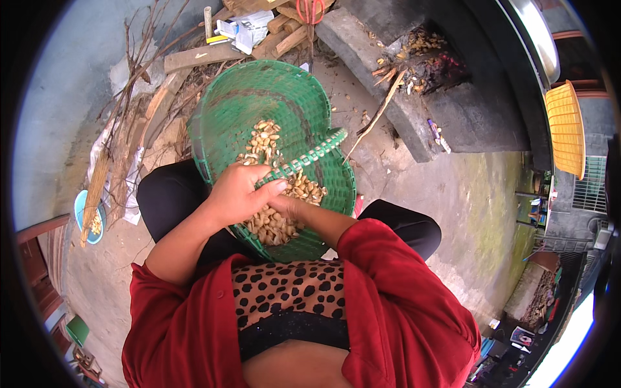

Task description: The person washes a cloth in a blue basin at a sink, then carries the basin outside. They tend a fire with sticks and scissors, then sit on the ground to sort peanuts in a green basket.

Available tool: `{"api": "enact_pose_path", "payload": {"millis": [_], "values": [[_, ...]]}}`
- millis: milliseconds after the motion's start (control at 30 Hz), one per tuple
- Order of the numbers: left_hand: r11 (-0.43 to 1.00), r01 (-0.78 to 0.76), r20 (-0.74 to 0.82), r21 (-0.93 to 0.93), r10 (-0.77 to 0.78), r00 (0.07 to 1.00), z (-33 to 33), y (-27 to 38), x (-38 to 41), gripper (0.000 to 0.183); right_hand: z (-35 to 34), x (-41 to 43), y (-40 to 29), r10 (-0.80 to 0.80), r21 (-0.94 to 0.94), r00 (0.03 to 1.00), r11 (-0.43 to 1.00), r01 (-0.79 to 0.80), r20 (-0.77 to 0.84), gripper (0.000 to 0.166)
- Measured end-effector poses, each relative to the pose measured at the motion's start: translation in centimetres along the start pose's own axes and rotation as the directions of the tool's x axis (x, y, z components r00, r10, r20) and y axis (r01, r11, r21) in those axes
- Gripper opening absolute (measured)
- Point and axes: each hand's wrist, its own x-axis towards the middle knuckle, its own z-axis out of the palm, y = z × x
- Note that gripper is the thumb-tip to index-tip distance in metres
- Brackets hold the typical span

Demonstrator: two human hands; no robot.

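A green woven basket [271, 87] with pale peanut shells or unshelled peanuts [271, 225] inside rests between my knees. Its green-and-white wrapped handle [310, 157] slants across the opening. My left hand [240, 194] is over the basket with its fingers bent. The handle runs into the gap between its thumb and forefinger; whether it grips the handle or only passes above it I cannot tell. Crossing in from the right, my right hand [286, 204] meets the left just above the peanuts. Its fingers are mostly hidden, and so is anything in them.
A stove hearth [475, 116] at upper right holds glowing embers [446, 60]; a stick [381, 111] juts out from it. Red-handled tongs [310, 17] stand beyond the basket by stacked firewood [286, 36]. A blue basin [99, 233] sits left, partly under a straw broom [94, 194].
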Motion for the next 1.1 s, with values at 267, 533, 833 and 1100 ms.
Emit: {"api": "enact_pose_path", "payload": {"millis": [267, 533, 833, 1100], "values": [[0.993, 0.115, -0.056, 0.004, -0.114, 0.992, 0.3, -0.9, 0.7, 0.028, -3.1, 0.6, 1.4, -0.216, 0.747, 0.962, 0.664, 0.021, 0.165, 0.042], [0.977, 0.171, -0.119, -0.130, -0.186, 0.975, -0.6, -0.5, 2.1, 0.028, -15.0, -9.9, -13.3, -0.481, 0.904, 0.821, 0.123, 0.410, -0.307, 0.044], [0.949, 0.161, -0.117, -0.271, -0.199, 0.973, -0.2, -1.0, 4.2, 0.029, -35.5, -14.3, -23.5, -0.512, 0.242, 0.068, -0.281, 0.929, -0.856, 0.031], [0.978, 0.200, -0.011, -0.058, -0.201, 0.979, -0.2, 0.8, 1.9, 0.028, -10.7, -4.9, -8.4, -0.443, -0.352, 0.883, 0.859, 0.370, -0.152, 0.021]]}}
